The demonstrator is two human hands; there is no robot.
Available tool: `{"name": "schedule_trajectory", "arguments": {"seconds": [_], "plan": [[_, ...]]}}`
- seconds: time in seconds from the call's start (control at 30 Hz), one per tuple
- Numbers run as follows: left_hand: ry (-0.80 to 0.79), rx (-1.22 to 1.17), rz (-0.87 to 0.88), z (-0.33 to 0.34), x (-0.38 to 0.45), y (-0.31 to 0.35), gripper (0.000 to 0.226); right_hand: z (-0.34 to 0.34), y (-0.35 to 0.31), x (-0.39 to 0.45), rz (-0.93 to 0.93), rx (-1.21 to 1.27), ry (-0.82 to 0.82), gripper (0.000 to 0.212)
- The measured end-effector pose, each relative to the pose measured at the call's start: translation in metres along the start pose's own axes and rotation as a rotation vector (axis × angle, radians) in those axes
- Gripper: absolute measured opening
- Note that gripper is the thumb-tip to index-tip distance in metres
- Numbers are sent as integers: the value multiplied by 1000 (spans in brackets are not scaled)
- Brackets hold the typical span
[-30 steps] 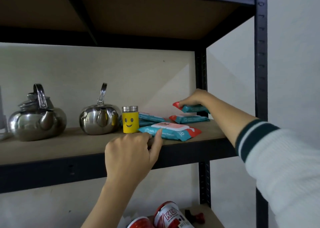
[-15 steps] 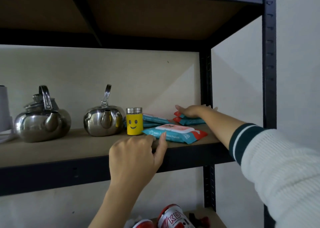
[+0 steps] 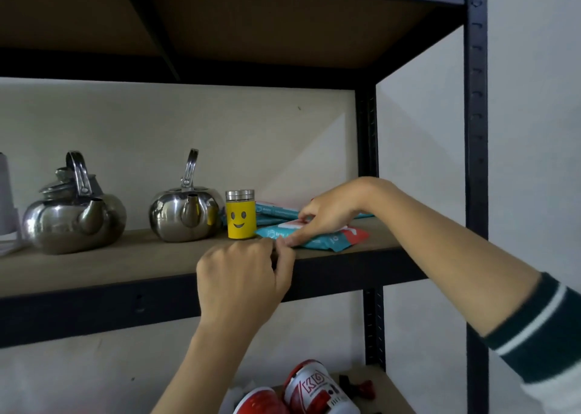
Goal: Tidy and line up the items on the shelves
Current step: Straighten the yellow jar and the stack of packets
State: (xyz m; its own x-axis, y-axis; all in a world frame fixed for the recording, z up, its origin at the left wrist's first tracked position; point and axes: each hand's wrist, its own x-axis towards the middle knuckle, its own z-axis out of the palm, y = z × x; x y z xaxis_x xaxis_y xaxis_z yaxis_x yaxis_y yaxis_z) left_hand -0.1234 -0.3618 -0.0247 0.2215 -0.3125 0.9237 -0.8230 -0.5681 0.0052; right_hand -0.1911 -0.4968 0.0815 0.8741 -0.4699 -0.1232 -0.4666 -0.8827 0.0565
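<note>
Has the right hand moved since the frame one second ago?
Yes. The right hand has come forward from the rear packs by the back post onto the front wipes pack, nearer the yellow jar.

Open board is seen along the shelf [image 3: 94, 265] front, left of the jar [image 3: 240, 214]. The back row is blocked by two kettles [image 3: 74, 221] [image 3: 184, 215]. The right end is taken up by wipes packs [image 3: 327, 240], boxed in by the post [image 3: 367, 136]. Plenty of headroom is left above everything.
</note>
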Motion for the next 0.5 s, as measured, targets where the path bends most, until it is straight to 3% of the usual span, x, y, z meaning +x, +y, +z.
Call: {"name": "schedule_trajectory", "arguments": {"seconds": [0.13,0.3,0.5], "plan": [[-20,7,-1,-1,-1,-1,53,-2,5,5,-31,15,50,71],[-44,10,16,-2,-3,-1,61,-14,29,4,-45,54,236,76],[-85,47,69,-3,-4,-4,73,-38,70,15,-43,383,532,72]]}}
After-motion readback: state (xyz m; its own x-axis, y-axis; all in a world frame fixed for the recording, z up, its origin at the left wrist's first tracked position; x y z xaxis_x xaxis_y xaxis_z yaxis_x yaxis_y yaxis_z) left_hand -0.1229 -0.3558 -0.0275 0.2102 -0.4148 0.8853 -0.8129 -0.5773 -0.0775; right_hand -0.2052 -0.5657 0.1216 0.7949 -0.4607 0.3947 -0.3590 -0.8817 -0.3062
